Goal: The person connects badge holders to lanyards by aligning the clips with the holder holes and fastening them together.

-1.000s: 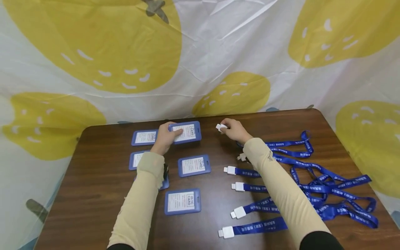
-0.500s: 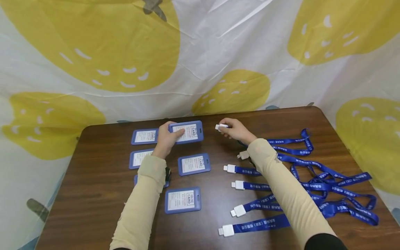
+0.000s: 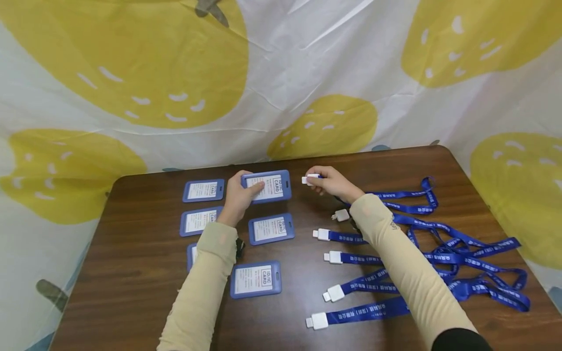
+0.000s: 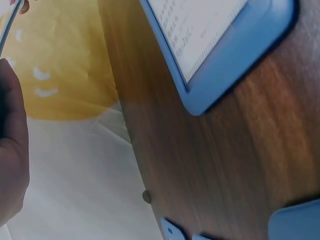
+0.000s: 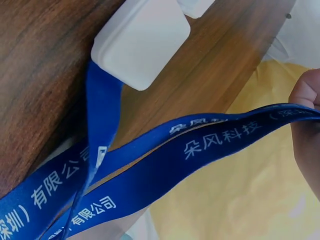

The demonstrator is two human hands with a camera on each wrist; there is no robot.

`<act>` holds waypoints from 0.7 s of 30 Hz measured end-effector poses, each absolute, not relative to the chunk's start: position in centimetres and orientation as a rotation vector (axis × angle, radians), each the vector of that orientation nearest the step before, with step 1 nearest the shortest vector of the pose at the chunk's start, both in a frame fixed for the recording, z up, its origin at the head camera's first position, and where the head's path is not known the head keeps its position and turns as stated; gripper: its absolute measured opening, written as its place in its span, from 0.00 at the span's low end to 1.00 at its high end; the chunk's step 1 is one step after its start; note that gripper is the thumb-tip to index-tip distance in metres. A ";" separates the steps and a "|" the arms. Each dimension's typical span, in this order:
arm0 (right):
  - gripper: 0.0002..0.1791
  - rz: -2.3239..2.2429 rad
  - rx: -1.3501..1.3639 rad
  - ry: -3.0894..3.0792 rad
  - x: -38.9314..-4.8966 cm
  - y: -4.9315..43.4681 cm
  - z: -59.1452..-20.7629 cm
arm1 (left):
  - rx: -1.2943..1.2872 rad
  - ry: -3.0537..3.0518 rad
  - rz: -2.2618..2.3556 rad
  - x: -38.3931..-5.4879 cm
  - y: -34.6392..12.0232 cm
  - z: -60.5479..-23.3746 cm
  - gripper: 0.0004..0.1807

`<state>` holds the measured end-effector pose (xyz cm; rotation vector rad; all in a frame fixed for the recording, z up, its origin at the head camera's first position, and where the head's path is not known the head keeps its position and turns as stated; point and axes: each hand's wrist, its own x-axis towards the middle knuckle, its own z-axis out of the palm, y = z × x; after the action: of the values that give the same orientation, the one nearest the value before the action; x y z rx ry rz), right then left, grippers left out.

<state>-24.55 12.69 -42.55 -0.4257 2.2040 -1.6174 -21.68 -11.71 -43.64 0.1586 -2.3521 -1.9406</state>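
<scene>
My left hand [image 3: 239, 195] grips a blue ID card holder [image 3: 277, 187], thumb over its face, raised near the table's back edge. Its slotted end points right. Across a small gap, my right hand [image 3: 332, 183] pinches the white clip [image 3: 311, 179] of a blue lanyard, the clip's tip facing the holder. In the right wrist view, the lanyard's printed strap [image 5: 210, 145] runs from the fingers. Only a sliver of the held holder [image 4: 9, 24] shows at the corner of the left wrist view.
Several card holders [image 3: 271, 229] lie flat on the wooden table [image 3: 131, 273], one partly under my left sleeve. At right, several lanyards with white clips [image 3: 333, 257] point left, their straps [image 3: 465, 287] tangled. A lemon-patterned cloth [image 3: 272, 73] hangs behind the table.
My left hand has moved a little right with the card holder, narrowing the gap to the clip. The right hand stays nearly in place, the clip now showing more level.
</scene>
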 end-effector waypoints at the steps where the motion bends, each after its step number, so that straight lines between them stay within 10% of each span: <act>1: 0.07 -1.619 -0.431 2.193 -24.5 12.6 -42.5 | 0.164 -2.351 -1.948 -21.6 -11.7 -43.7 0.15; 21: 0.07 -1.634 -0.509 2.146 -24.0 11.7 -42.7 | 0.251 -2.292 -2.052 -21.4 -10.8 -44.1 0.16</act>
<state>-24.01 11.65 -42.71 -0.5091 2.1460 -1.6344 -21.37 -10.81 -44.08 0.2507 -2.2923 -2.0518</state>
